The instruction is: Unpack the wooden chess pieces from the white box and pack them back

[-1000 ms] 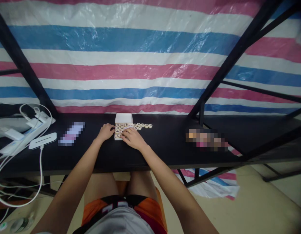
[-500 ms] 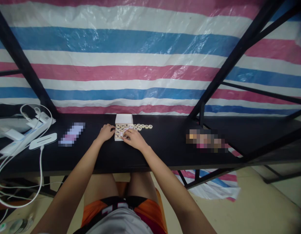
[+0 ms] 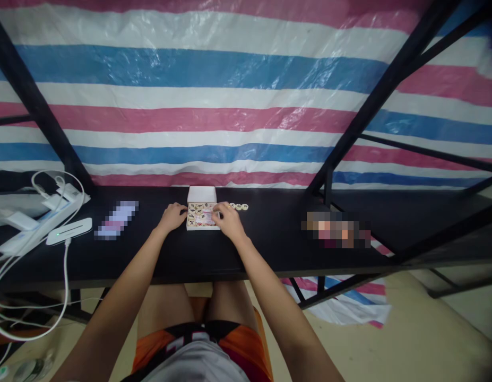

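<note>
A small white box [image 3: 203,227] stands on the black tabletop with its lid [image 3: 201,194] raised at the back. Round pale Chinese chess pieces [image 3: 193,216] with dark characters lie in its left part, and pink-and-white lining shows farther right. Curled at the box's left edge, my left hand [image 3: 173,218] grips its side. My right hand [image 3: 230,220] is at the right edge, thumb and index finger bent together. Whatever may be between those fingertips is too small to make out. A short row of chess pieces [image 3: 239,207] lies on the table just past my right hand, partly covered by it.
A blurred-out phone-like thing [image 3: 117,218] lies to the left. Farther left are a white power strip [image 3: 68,204], a white device [image 3: 69,232] and looping cables. Another blurred object [image 3: 337,231] lies at right. Black metal posts [image 3: 363,114] and a striped plastic sheet [image 3: 198,119] frame the table.
My right hand has moved right, from over the box's middle to its right edge, uncovering the inside and hiding some pieces of the outside row. My left hand stays at the box.
</note>
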